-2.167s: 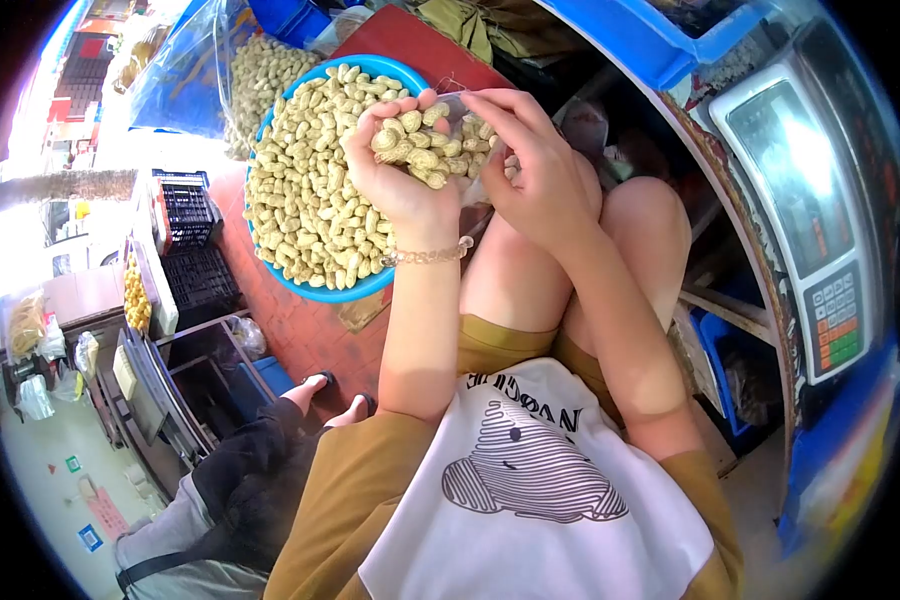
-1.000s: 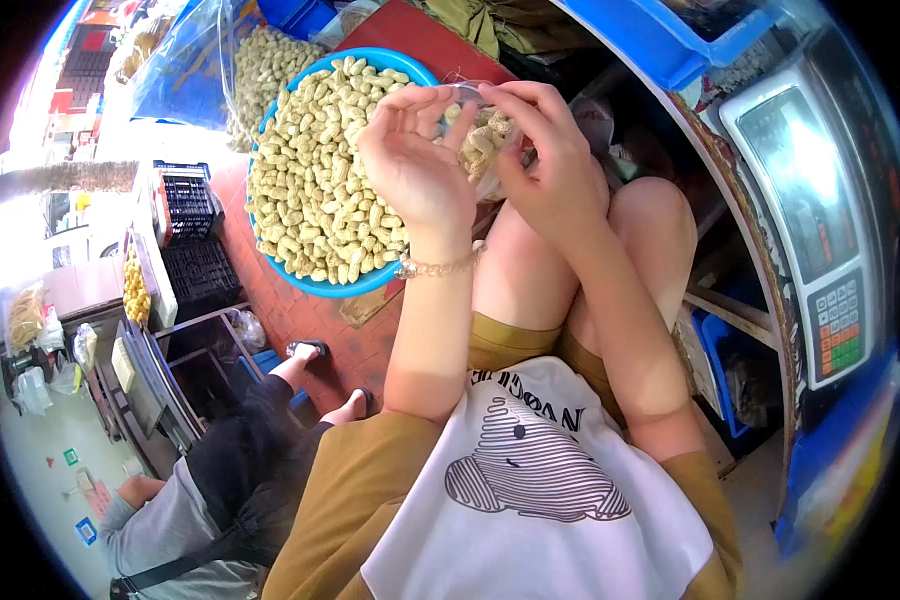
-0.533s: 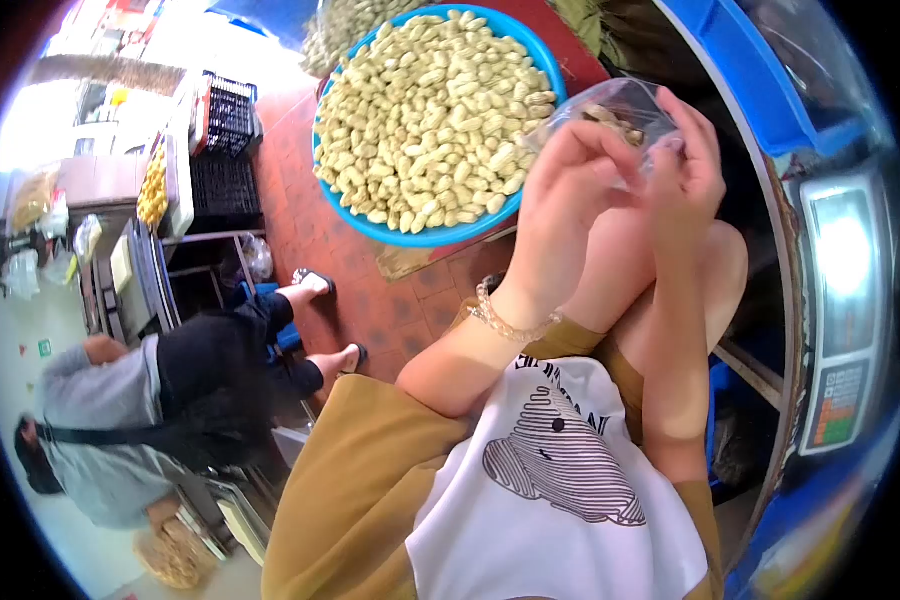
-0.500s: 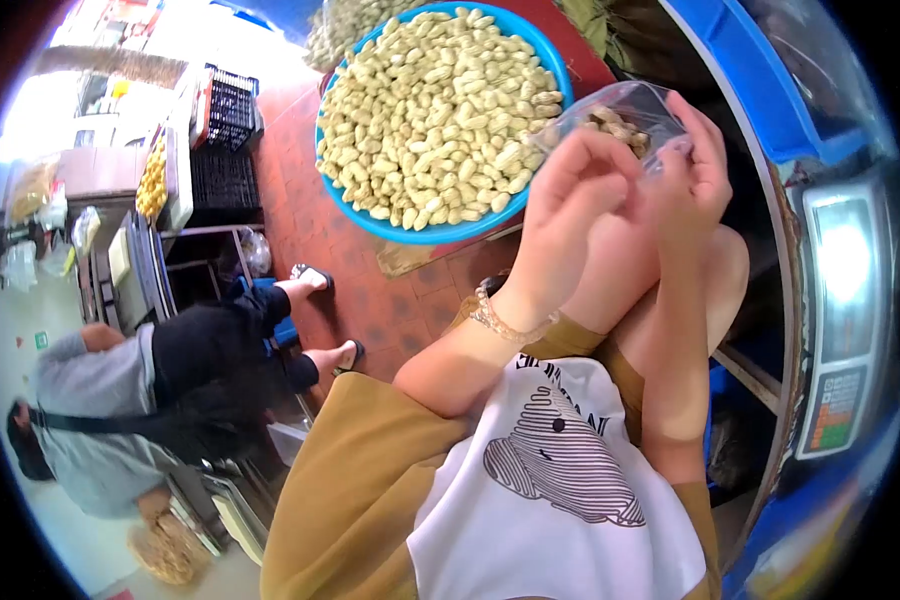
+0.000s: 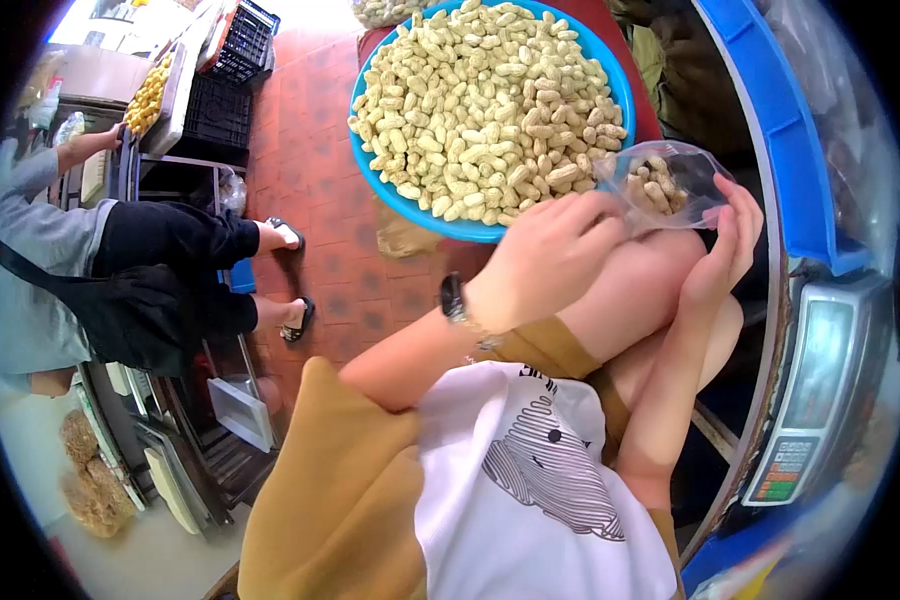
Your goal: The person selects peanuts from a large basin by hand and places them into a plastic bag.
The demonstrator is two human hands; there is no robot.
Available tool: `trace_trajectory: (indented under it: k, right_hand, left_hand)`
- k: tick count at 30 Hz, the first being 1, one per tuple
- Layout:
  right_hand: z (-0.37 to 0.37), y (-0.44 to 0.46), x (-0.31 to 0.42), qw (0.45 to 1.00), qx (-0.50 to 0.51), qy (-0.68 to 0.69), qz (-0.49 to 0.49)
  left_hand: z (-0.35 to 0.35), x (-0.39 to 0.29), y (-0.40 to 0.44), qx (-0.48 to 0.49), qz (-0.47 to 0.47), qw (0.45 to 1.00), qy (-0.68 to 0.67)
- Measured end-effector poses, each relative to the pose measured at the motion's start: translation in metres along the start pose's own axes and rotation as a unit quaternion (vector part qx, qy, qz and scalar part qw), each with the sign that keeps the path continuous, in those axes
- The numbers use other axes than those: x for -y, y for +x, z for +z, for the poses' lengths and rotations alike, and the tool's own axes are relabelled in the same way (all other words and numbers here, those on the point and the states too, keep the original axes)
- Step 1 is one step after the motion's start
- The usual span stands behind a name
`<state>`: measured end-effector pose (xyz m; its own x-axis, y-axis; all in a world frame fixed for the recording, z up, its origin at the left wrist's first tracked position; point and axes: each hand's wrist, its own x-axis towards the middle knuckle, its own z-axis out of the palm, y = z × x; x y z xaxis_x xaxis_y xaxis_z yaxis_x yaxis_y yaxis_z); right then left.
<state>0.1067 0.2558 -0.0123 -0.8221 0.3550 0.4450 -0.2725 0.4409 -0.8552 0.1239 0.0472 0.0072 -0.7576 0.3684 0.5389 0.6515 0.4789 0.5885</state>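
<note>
A clear plastic bag with several peanuts inside hangs open over my knees, at the right edge of the blue basin. The basin is heaped with peanuts in their shells. My right hand pinches the bag's right rim between thumb and fingers. On the bag's left side, my left hand is closed at the rim, back of the hand up, its fingertips partly hidden. A dark band and a beaded bracelet circle my left wrist.
A person in grey and black stands at the left beside a rack, one hand near yellow items. Black crates stand on red floor tiles. At the right are a blue tray and a digital scale.
The peanuts once in my left palm have left it, and that hand has gone from open to closed at the bag's rim. The view has shifted, and the other person has reached out.
</note>
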Motion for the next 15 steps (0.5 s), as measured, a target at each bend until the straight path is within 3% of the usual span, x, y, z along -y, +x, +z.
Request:
trace_trajectory:
  k: [3,7,9,14,15]
  right_hand:
    - [0.002,-0.001,0.002,1.0,0.002,0.0,0.012]
    - [0.004,-0.002,0.001,1.0,0.01,0.017,0.023]
    - [0.005,-0.003,0.002,1.0,0.01,0.005,0.018]
    - [0.004,-0.002,0.0,1.0,0.011,-0.004,0.019]
    - [0.005,-0.002,0.001,1.0,0.009,-0.004,0.021]
  left_hand:
    - [-0.023,0.021,-0.019,0.022,-0.074,0.995,0.063]
    - [-0.057,0.06,-0.029,-0.054,-0.179,0.96,0.207]
    - [-0.07,0.078,-0.029,-0.073,-0.233,0.947,0.209]
    - [-0.077,0.112,-0.005,-0.05,-0.181,0.953,0.237]
    - [-0.078,0.118,0.002,-0.002,-0.174,0.955,0.243]
